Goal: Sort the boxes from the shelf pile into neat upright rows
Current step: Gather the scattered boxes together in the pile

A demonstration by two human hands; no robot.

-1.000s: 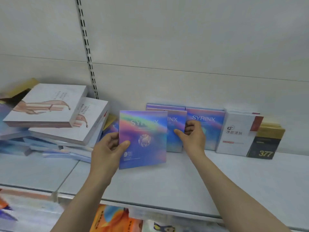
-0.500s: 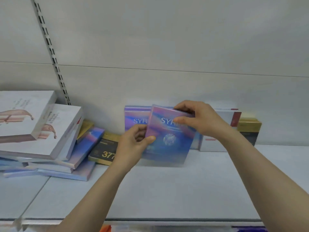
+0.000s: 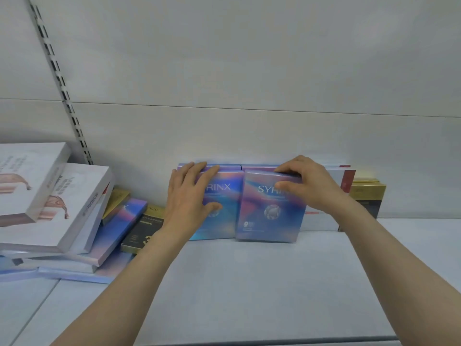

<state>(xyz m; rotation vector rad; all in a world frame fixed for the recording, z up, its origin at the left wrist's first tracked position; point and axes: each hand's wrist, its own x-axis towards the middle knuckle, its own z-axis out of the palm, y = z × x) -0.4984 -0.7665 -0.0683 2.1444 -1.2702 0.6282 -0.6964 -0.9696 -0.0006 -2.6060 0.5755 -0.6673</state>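
Note:
Two iridescent purple-blue SYRINX boxes stand upright side by side against the shelf's back wall. My right hand (image 3: 308, 184) grips the top edge of the right box (image 3: 268, 216), fingers over the top and thumb on its face. My left hand (image 3: 190, 196) holds the left box (image 3: 228, 211), fingers hooked over its top edge and thumb on the front. More SYRINX boxes stand behind them. At the left lies the pile (image 3: 50, 208): white boxes stacked flat over iridescent ones.
A black-and-gold box (image 3: 141, 233) lies flat between the pile and the row. To the right of the row stand a white box (image 3: 335, 176) and a gold-and-black box (image 3: 369, 198). The white shelf (image 3: 249, 290) extends forward to its front edge.
The box that both hands carried in front of the row now stands on the shelf at the right. My left hand has let go of it and moved to the left box.

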